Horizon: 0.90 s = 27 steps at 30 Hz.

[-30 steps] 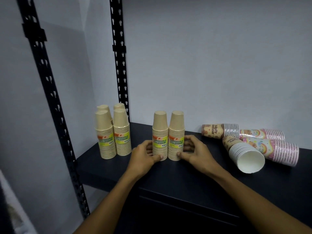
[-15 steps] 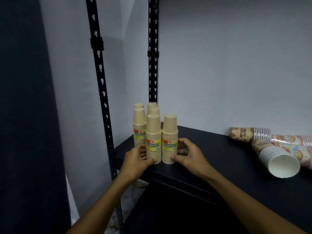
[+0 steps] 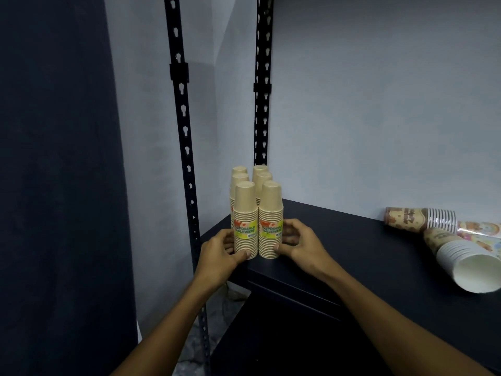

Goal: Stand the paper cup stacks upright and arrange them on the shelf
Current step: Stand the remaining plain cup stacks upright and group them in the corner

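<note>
Two tan paper cup stacks stand upright side by side at the left front corner of the black shelf [image 3: 352, 248]. My left hand [image 3: 219, 253] grips the left front stack [image 3: 245, 221] and my right hand [image 3: 295, 240] grips the right front stack [image 3: 270, 221]. Directly behind them stand several more tan stacks [image 3: 261, 176], upright in two rows. At the far right, patterned cup stacks lie on their sides: a brown one [image 3: 417, 219], a pink one [image 3: 478, 229] and one with its white mouth [image 3: 471, 270] facing me.
Two black slotted shelf uprights [image 3: 183, 126] [image 3: 262, 85] rise left of and behind the tan stacks. A dark panel [image 3: 54, 185] fills the left of the view. A pale wall [image 3: 379, 104] closes the shelf's back. The shelf's front edge runs just under my hands.
Both hands have slid the two front tan stacks leftward across the shelf until they stand right in front of the other tan stacks at the left corner.
</note>
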Motion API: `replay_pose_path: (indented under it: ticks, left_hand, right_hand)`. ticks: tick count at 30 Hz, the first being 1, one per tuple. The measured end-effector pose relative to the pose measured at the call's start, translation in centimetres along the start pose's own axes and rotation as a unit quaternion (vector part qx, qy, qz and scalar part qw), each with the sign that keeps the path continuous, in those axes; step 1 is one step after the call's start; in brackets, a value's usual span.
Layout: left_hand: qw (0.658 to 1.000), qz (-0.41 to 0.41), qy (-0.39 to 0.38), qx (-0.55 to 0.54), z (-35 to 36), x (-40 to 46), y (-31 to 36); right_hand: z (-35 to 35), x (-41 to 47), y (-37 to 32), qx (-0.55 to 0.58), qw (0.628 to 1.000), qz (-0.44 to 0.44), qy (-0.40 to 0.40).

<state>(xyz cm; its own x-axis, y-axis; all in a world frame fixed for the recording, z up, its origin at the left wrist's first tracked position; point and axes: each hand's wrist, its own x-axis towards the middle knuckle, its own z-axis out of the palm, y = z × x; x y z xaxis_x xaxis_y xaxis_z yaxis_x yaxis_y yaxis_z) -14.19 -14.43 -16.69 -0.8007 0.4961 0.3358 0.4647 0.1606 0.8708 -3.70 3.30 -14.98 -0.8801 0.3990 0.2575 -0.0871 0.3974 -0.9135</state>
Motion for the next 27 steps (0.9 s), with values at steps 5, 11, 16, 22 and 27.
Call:
replay_pose_path:
  ticks: [5, 11, 16, 22, 27]
  left_hand:
    - [1.0, 0.006, 0.003, 0.007, -0.2, 0.2, -0.2]
    - [1.0, 0.0, 0.01, -0.01, -0.2, 0.4, -0.4]
    - [1.0, 0.0, 0.023, -0.021, -0.1, 0.2, -0.6]
    - [0.999, -0.003, 0.018, -0.027, -0.1, 0.2, -0.9]
    - [0.999, -0.004, 0.028, -0.027, -0.1, 0.2, -1.1]
  right_hand:
    - [0.3, -0.1, 0.2, 0.033, 0.999, -0.002, 0.014]
    - [0.6, 0.1, 0.4, 0.016, 0.999, 0.008, 0.026]
    - [0.7, 0.5, 0.6, 0.003, 0.999, 0.026, 0.029]
    - [0.9, 0.0, 0.4, -0.016, 1.0, 0.02, 0.019]
    - [1.1, -0.1, 0.5, -0.031, 0.999, 0.012, 0.035]
